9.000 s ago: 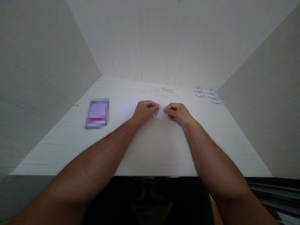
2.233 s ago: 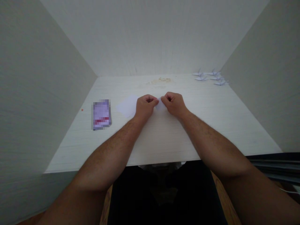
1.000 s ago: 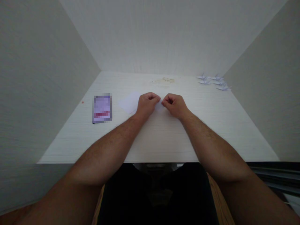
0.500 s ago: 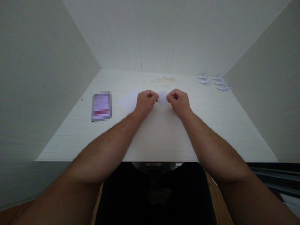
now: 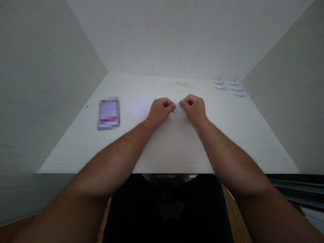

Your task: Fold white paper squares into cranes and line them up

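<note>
Fingertips of left hand and right hand pinched opposite edges of a small paper over the middle of the table, fingers curled tight; uneven pull or a slipping pinch could have torn it or skewed a crease, so little paper showing between them.

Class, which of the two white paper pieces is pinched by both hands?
The small folded piece between the left hand and right hand; the other sheet lies flat on the table, left of both hands.
</note>
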### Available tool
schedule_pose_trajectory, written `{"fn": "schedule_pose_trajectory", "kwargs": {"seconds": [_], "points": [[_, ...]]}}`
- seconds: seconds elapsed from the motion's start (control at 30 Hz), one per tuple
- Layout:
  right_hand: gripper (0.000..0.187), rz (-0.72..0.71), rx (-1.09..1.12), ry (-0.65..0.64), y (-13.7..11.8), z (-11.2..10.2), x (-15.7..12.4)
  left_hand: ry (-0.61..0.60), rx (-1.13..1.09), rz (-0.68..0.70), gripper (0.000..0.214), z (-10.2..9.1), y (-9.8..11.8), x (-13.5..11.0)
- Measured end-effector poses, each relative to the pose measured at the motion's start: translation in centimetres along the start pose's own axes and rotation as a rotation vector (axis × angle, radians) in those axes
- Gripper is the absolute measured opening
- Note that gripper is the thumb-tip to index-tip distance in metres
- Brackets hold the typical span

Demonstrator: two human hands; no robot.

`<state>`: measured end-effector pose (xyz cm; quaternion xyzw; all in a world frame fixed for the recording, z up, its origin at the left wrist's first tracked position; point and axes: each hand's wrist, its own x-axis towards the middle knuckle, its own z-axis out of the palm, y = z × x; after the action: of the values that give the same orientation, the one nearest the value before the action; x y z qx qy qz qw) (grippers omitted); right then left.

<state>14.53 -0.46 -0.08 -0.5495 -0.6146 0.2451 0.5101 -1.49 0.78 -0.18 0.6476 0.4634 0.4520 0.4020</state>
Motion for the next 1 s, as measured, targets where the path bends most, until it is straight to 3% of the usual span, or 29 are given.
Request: {"fn": "schedule_pose_trajectory", "kwargs": {"seconds": [0.37, 0.57, 0.73, 1.0], "points": [[0.039, -0.059, -0.098, -0.004, -0.11, -0.32, 0.22, 0.064, -0.098, -0.069, 0.015, 0.09, 0.63, -0.21], [0.038, -0.042, 0.06, -0.024, 0.1, -0.52, 0.29, -0.034, -0.061, -0.075, 0.023, 0.01, 0.65, -0.47], [0.029, 0.031, 0.118, -0.098, 0.25, -0.28, 0.19, 0.027, -0.073, -0.082, 0.025, -0.06, 0.52, -0.34], [0.042, -0.035, -0.072, -0.07, 0.1, -0.5, 0.22, 0.056, -0.185, -0.111, 0.022, 0.08, 0.43, -0.14]]}}
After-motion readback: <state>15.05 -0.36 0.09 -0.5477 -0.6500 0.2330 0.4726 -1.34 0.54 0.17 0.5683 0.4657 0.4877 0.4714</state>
